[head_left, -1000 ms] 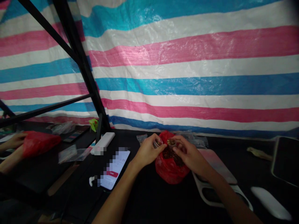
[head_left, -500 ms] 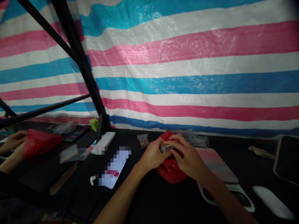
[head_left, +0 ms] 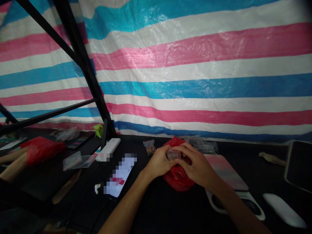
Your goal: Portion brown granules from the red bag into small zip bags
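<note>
Both hands together over the counter [head_left: 151, 208], fingers closed. Left hand [head_left: 159, 161] and right hand [head_left: 198, 165] meet around a small clear container [head_left: 173, 154], which lies roughly on its side. Left fingers [head_left: 165, 159] curl around its near end; right fingers [head_left: 181, 152] wrap over its top and far end. Fingers of the two hands touch or nearly touch; the exact contact is hidden. Contents of the container are hard to make out, with a brownish tint through the wall.

Container sits just above a red plastic bag [head_left: 177, 178], the hands resting against the bag's bunched top. Half a second to a second ago the hands stood apart, each with a small round clear piece, and dark brown contents showed at the bag's mouth. Now the pieces are joined or hidden in the grip, and the hands cover the mouth.

Nearby: small clear zip bag of brown granules [head_left: 150, 148] just left of the red bag, more clear bags [head_left: 203, 147] behind it, pink-grey pad [head_left: 226, 172] to the right, phone with blurred screen [head_left: 119, 175] and white power bank [head_left: 108, 149] to the left. Striped tarp [head_left: 195, 84] hangs behind the counter. A mirror [head_left: 41, 169] at left reflects the bag.
</note>
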The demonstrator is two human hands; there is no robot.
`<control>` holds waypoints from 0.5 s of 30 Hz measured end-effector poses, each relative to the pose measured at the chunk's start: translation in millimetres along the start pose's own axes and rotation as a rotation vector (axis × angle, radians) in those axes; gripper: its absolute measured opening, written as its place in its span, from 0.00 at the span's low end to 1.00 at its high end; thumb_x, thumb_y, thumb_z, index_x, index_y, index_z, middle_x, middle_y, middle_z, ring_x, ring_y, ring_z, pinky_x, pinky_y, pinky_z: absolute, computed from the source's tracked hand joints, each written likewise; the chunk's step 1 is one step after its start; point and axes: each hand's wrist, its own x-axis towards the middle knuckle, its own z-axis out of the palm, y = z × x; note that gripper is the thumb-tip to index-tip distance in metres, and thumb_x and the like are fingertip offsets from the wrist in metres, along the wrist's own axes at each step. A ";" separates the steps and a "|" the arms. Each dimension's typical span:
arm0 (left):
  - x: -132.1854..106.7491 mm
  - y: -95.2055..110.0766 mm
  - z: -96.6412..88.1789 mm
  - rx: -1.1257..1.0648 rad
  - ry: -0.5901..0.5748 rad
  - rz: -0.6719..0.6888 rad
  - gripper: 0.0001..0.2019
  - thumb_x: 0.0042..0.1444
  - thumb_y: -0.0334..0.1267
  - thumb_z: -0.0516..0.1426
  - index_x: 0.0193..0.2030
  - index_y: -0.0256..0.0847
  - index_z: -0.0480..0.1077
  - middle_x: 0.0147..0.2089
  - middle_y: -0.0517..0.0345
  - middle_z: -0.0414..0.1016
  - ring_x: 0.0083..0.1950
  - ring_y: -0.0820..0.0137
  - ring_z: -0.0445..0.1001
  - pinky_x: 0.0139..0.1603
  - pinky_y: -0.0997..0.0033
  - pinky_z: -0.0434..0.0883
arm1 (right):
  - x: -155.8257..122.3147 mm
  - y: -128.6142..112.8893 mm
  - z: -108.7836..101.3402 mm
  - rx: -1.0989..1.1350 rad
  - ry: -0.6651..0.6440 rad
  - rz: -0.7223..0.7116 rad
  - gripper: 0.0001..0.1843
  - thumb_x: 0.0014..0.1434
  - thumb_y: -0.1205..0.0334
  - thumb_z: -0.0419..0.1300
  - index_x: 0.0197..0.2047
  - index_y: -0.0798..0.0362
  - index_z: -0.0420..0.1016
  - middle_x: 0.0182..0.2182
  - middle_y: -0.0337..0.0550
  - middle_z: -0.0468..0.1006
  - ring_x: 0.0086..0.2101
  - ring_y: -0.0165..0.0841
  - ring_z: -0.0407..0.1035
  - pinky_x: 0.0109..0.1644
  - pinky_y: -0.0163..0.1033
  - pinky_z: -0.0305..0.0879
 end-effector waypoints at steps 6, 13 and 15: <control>0.0 2.7 0.8 -0.090 0.000 -0.014 0.13 0.57 0.45 0.64 0.40 0.38 0.71 0.37 0.59 0.77 0.35 0.71 0.71 0.34 0.74 0.64 | 0.6 2.5 -0.8 0.037 0.037 -0.027 0.17 0.67 0.68 0.55 0.57 0.44 0.72 0.53 0.45 0.75 0.53 0.41 0.70 0.59 0.48 0.66; 0.2 -2.4 4.4 -0.132 0.011 0.000 0.15 0.57 0.45 0.65 0.40 0.40 0.66 0.37 0.60 0.73 0.35 0.72 0.69 0.35 0.74 0.65 | 1.0 5.6 -2.8 0.079 0.073 0.040 0.18 0.59 0.74 0.57 0.50 0.47 0.69 0.45 0.43 0.74 0.41 0.38 0.71 0.46 0.44 0.68; 0.0 -3.1 3.8 -0.089 0.025 0.023 0.13 0.57 0.41 0.64 0.41 0.40 0.65 0.37 0.60 0.73 0.36 0.72 0.69 0.36 0.73 0.65 | 0.7 9.5 -3.3 0.085 0.069 0.069 0.21 0.59 0.74 0.56 0.53 0.46 0.69 0.47 0.44 0.74 0.42 0.38 0.71 0.47 0.46 0.69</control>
